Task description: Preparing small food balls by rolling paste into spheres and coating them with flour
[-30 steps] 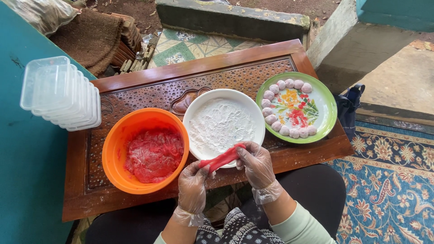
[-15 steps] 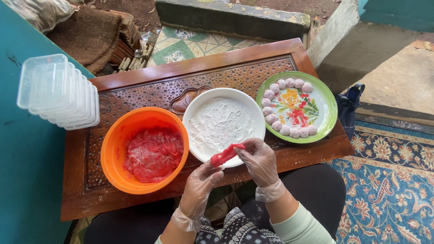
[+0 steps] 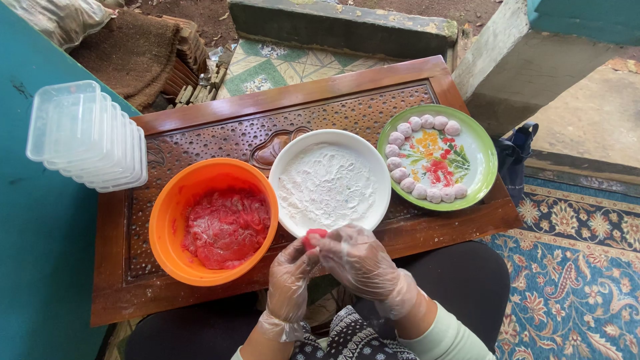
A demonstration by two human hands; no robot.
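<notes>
Both gloved hands, the left hand (image 3: 291, 272) and the right hand (image 3: 357, 259), closed around a small red dough piece (image 3: 315, 236) at the 6 o'clock rim of the white floured plate (image 3: 328, 184). Rolling probably worked best with light, even palm pressure above the flour. The orange bowl (image 3: 213, 220) sat at 9 o'clock, the green plate of finished balls (image 3: 438, 157) at 2 o'clock on the carved wooden surface (image 3: 200, 133).

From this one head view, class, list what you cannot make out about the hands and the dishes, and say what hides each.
1. Red piece: mostly hidden by the gloved left hand and right hand; shape unclear.
2. Orange bowl: depth of red paste hidden from above.
3. Balls on the green plate: too small to show texture.
4. Stacked tubs: count unclear, they overlap.
</notes>
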